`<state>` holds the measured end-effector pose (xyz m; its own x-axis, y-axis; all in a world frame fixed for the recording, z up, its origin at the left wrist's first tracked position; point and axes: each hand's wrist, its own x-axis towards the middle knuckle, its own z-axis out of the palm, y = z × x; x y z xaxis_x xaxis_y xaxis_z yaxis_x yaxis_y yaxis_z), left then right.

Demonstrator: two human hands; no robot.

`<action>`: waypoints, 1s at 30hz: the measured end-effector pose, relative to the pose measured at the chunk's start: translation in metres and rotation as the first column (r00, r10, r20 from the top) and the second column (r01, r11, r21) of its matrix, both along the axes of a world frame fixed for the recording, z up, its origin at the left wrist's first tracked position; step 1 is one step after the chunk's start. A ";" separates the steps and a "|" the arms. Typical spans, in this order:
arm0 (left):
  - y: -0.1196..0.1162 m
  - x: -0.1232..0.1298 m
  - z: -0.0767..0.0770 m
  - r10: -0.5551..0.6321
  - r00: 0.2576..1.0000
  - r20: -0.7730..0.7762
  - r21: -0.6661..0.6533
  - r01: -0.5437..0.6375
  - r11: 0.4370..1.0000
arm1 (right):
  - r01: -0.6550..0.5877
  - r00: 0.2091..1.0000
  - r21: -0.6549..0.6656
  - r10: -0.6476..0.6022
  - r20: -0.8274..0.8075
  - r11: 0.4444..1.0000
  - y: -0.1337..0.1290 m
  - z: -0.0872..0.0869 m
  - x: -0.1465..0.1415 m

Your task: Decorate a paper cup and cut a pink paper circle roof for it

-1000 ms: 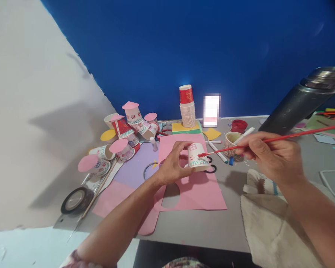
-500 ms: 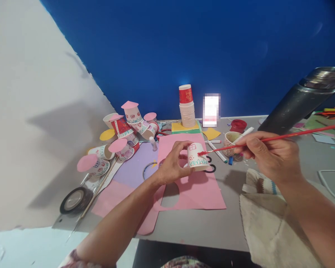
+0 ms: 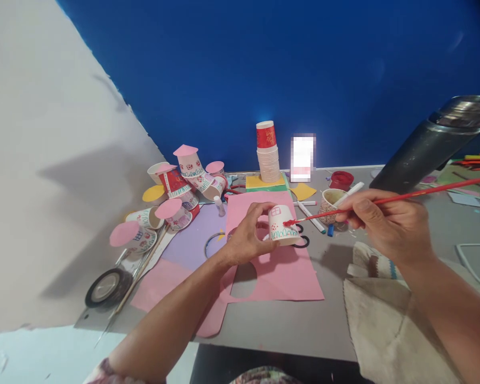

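left fingers (image 3: 260, 206), half-spread, gripping upside-down cup (image 3: 279, 223); right fingers (image 3: 368, 209) pinching brush (image 3: 444, 188), probably dabbing red (tip seemingly touching); next stroke likely needing steady cup

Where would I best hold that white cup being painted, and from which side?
Probably from the left, as the left hand does, pinching the cup between base and rim. Its narrow base points up and its wide rim down, so a hand can span it top to bottom. The red brush meets the decorated side from the right; gripping there would likely smudge it.
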<state>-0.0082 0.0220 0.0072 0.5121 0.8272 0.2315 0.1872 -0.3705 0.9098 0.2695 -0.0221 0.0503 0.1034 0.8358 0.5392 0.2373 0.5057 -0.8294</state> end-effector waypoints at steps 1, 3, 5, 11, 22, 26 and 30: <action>0.000 0.001 0.000 -0.003 1.000 -0.001 0.001 0.003 1.000 | 0.002 1.000 -0.006 -0.002 0.009 1.000 0.000 0.000 -0.001; -0.001 0.002 0.000 -0.010 1.000 0.002 0.005 0.010 1.000 | 0.012 1.000 -0.022 -0.011 0.027 1.000 0.000 0.000 -0.002; -0.001 0.002 0.000 -0.012 1.000 0.006 0.004 0.012 1.000 | 0.021 0.999 -0.031 -0.020 0.027 0.999 -0.001 0.000 -0.003; -0.001 0.002 0.001 -0.011 1.000 0.004 0.003 0.011 1.000 | 0.031 0.999 -0.055 -0.029 0.025 0.998 -0.003 0.001 -0.002; -0.001 0.000 -0.001 -0.005 1.000 0.014 -0.045 0.006 0.999 | 0.058 0.998 -0.078 -0.058 0.004 0.995 -0.003 0.005 -0.001; -0.002 0.000 0.001 0.002 1.000 0.012 -0.038 -0.002 0.999 | 0.062 0.998 -0.081 -0.061 0.003 0.995 -0.002 0.005 0.000; -0.002 0.001 0.002 -0.016 1.000 0.006 -0.016 0.016 1.000 | 0.035 0.999 -0.075 -0.033 0.020 0.997 -0.001 0.001 0.001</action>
